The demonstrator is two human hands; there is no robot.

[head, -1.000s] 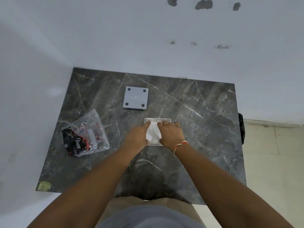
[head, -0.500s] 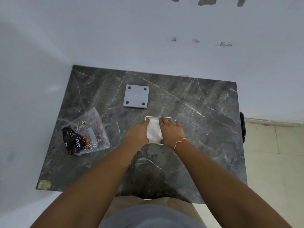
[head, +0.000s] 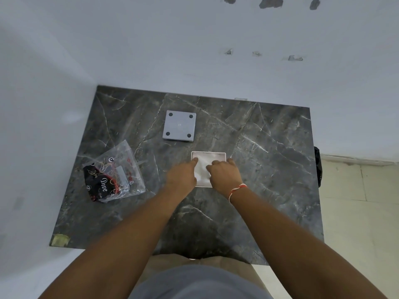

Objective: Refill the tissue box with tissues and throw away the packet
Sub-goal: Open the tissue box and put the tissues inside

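Observation:
A white square tissue box (head: 218,154) stands open on the dark marble table (head: 269,169), with white tissues (head: 203,169) inside it. My left hand (head: 182,175) presses on the tissues from the left side. My right hand (head: 224,174), with a red and white thread at the wrist, presses on them from the right. Both hands cover the box's side walls. The grey lid (head: 179,128), with four dark round feet, lies flat behind the box. The crumpled clear plastic packet (head: 113,172), printed black and red, lies at the table's left.
White walls close in the table at the back and left. A black object (head: 317,165) hangs at the table's right edge. Pale floor tiles (head: 356,212) lie to the right. A yellowish patch (head: 61,240) marks the front left corner.
Both hands have stayed on the tissues in the box, and their fingers have shifted slightly. More of the box's far rim shows now.

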